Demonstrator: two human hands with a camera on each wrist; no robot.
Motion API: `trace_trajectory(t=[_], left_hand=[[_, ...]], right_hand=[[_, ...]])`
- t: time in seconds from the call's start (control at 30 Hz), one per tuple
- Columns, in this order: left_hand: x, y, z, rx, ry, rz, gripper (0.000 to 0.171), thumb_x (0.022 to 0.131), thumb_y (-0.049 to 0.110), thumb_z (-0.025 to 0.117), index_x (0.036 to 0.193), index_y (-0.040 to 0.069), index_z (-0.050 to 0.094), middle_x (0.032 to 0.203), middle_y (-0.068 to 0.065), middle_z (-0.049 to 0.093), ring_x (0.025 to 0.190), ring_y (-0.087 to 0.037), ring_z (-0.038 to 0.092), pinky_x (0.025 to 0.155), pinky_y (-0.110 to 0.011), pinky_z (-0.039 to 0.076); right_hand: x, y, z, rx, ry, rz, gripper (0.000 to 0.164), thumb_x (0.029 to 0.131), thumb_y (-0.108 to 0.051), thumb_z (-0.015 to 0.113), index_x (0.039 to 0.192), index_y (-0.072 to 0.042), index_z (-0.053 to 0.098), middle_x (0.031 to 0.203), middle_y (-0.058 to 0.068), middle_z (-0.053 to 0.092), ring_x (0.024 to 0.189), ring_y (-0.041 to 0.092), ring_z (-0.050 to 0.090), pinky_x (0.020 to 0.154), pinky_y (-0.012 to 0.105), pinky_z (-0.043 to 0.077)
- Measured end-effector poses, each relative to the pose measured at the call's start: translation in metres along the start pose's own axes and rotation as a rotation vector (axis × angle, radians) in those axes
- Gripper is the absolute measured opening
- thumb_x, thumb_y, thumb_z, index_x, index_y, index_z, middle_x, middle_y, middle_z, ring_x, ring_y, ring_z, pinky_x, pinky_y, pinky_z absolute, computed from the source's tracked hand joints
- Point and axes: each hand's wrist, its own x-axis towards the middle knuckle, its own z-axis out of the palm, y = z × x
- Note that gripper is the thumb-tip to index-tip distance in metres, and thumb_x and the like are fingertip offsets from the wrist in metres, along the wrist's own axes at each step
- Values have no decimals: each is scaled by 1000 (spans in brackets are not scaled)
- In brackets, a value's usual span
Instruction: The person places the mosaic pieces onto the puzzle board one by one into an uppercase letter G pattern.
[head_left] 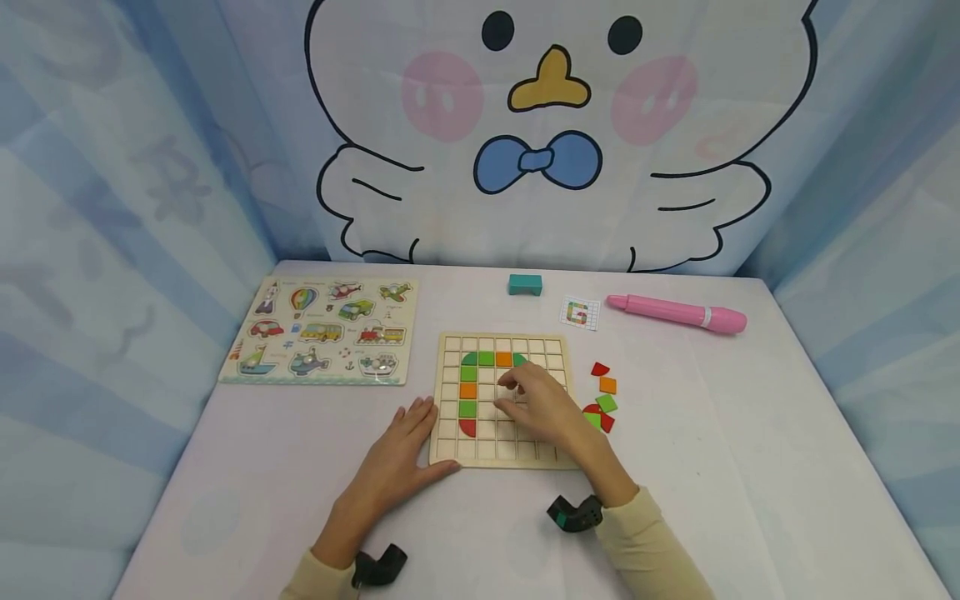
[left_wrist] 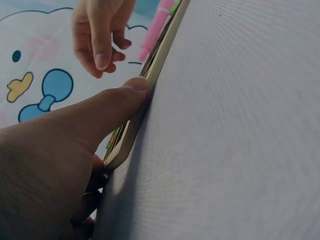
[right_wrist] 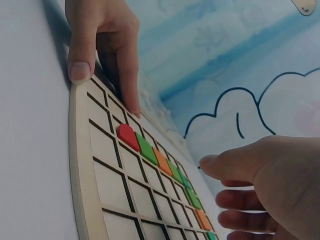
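About half through tiling board (head_left: 504,455), judging by card (head_left: 580,313).
Filled with top and left tiles (head_left: 468,391); lacking loose tiles (head_left: 607,386) beside right edge. Braced by spread left hand (head_left: 397,457), overhung by spread, seemingly empty right hand (head_left: 546,407).

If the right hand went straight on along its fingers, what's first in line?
Probably the orange tile in the left column of the board, though the right hand seems raised and may pass above.

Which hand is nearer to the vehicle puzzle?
Left. The left hand touches the near left corner of the grid, just in front and right of the puzzle; the right hand is above the grid, farther right.
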Motion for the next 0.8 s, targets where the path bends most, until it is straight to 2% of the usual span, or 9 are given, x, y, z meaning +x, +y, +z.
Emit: trace_trajectory(t=[0.23, 0.8], left_hand=[[1, 1, 0, 2, -11, -11, 92, 82, 57, 75, 148, 1, 46, 159, -12, 41, 151, -28, 35, 127, -45, 27], [2, -1, 1, -1, -20, -11, 93, 82, 59, 75, 149, 1, 45, 160, -12, 40, 151, -28, 34, 127, -45, 27]], right_hand=[[-7, 15, -11, -11, 30, -7, 31, 91, -22, 74, 116, -5, 67, 110, 6, 65, 98, 22, 60, 89, 37, 58], [-32, 51, -27, -30, 47, 102, 35, 89, -22, 75, 119, -6, 66, 115, 6, 62, 102, 21, 57, 86, 38, 56]])
